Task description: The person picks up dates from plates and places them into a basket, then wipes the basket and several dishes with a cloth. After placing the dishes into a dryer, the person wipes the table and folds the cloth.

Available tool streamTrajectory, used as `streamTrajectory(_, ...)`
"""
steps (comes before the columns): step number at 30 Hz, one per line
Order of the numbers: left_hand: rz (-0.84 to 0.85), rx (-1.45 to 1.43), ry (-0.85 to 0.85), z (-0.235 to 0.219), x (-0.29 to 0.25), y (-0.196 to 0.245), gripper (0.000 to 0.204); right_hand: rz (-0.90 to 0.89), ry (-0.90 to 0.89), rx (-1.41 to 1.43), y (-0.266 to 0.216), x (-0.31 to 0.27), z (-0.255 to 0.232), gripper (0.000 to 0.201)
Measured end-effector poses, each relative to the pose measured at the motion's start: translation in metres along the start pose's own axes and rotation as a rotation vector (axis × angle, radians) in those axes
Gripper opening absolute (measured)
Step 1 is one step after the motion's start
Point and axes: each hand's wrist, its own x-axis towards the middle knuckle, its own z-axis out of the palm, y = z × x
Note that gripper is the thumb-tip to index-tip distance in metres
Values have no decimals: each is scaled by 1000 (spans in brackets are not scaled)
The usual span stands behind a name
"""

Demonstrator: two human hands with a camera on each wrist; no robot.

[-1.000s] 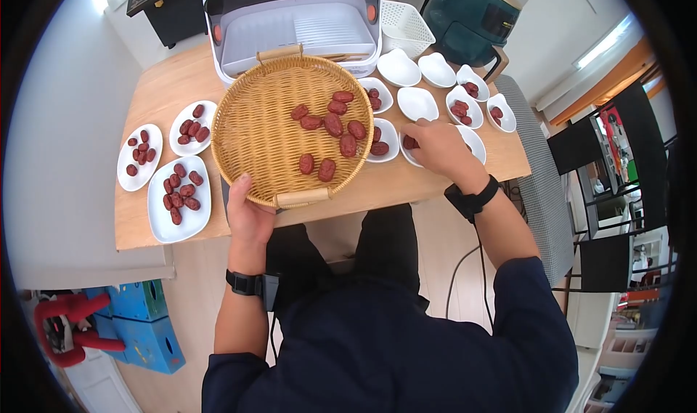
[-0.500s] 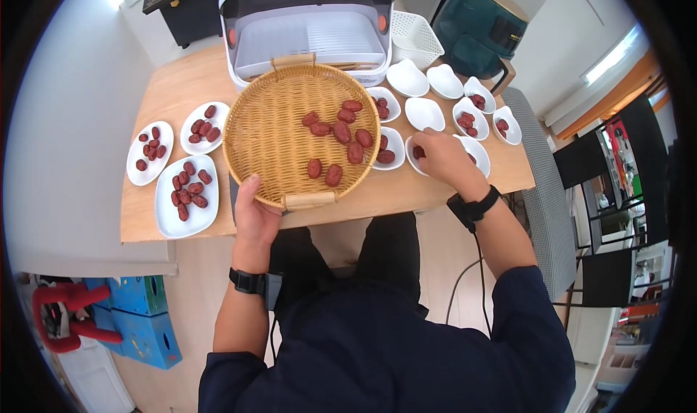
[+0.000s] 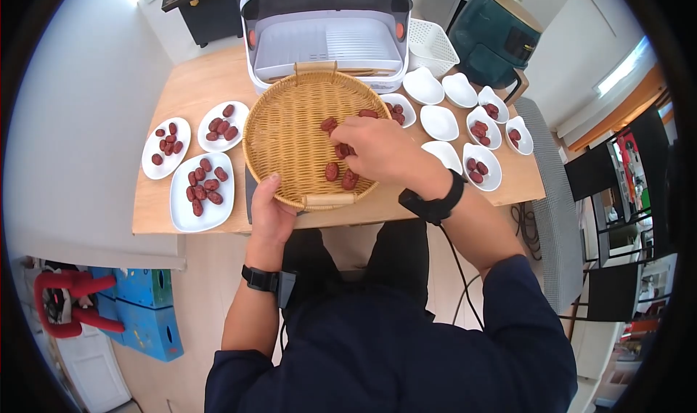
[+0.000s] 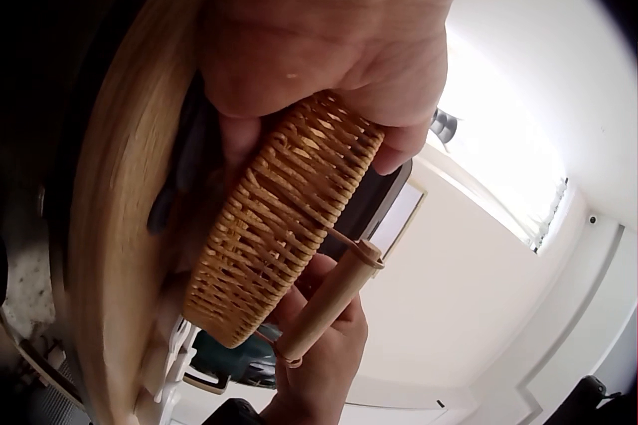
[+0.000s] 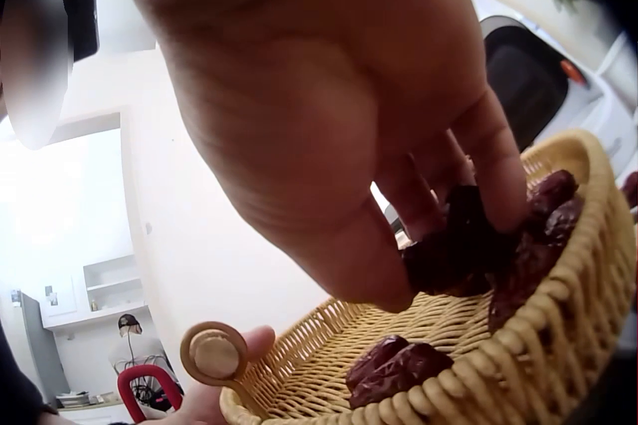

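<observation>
Right hand [image 5: 329, 116], extending from 12 o'clock, grips dark dates [image 5: 459, 251] at 4 o'clock within the woven basket [image 5: 588, 281]; wooden handle [image 5: 214, 355], 7 o'clock; two wrinkled dates [image 5: 396, 370], 5 o'clock; white appliance [image 5: 570, 111], 2 o'clock.

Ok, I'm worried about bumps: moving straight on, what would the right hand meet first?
The right hand would meet the dates at its fingertips first, then probably the basket's woven floor, though depth is unclear.

Golden-tan woven basket [image 3: 287, 137] with dark red dates [image 3: 332, 171]. White plates [image 3: 181, 217] on a light brown wood-grain counter [image 3: 196, 75].
</observation>
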Motion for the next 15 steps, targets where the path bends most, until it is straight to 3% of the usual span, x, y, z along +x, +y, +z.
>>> streamTrajectory(2, -20, 30, -7, -1, 1, -3, 55, -54, 173, -26, 7, -5, 5, 17)
streamTrajectory(3, -11, 0, -9, -1, 1, -3, 54, -29, 176, -34, 8, -13, 1, 17)
streamTrajectory(6, -32, -47, -16, -2, 1, -2, 53, -23, 348, 184, 17, -47, -17, 14)
streamTrajectory(8, 34, -22, 8, -2, 0, -3, 54, 331, 436, 227, 43, -89, -38, 14)
streamTrajectory(10, -1, -38, 13, -7, 0, -2, 54, 585, 305, -125, 70, -129, -65, 17)
streamTrajectory(11, -2, -38, 19, -9, 1, -2, 55, 593, 303, -129, 80, -142, -73, 17)
streamTrajectory(13, 6, -25, 22, -8, 2, -3, 55, 831, 28, -397, 95, -165, -82, 23)
streamTrajectory(15, -1, -18, 14, -10, 2, -3, 54, 814, 42, -413, 109, -178, -70, 27)
